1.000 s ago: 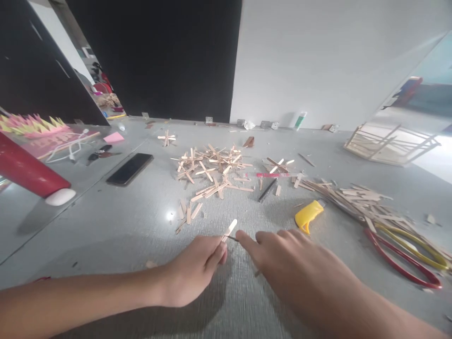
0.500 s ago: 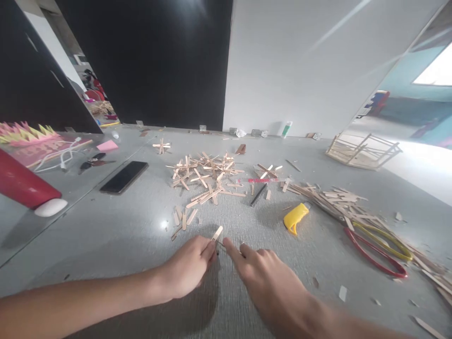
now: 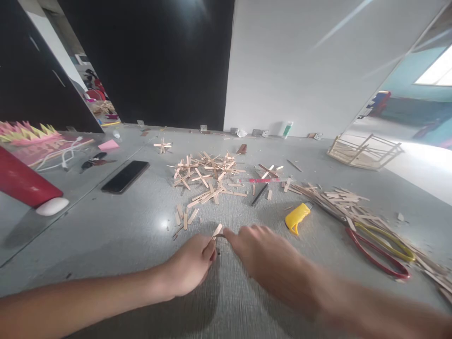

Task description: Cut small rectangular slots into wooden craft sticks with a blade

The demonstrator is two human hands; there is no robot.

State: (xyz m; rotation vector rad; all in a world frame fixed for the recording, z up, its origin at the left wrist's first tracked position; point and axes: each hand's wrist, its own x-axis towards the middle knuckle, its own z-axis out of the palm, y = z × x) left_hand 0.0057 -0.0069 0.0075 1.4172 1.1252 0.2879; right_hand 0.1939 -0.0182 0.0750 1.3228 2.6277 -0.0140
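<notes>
One pale wooden stick (image 3: 218, 229), round-tipped | left hand (image 3: 190, 264): pinching it | right hand (image 3: 259, 247): gripping thin dark strip (image 3: 220, 235)

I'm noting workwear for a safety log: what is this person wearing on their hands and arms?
The left hand and right hand are ungloved. No sleeve, watch or bracelet shows on the left forearm or right forearm. Rings: unclear, fingers partly hidden.
</notes>
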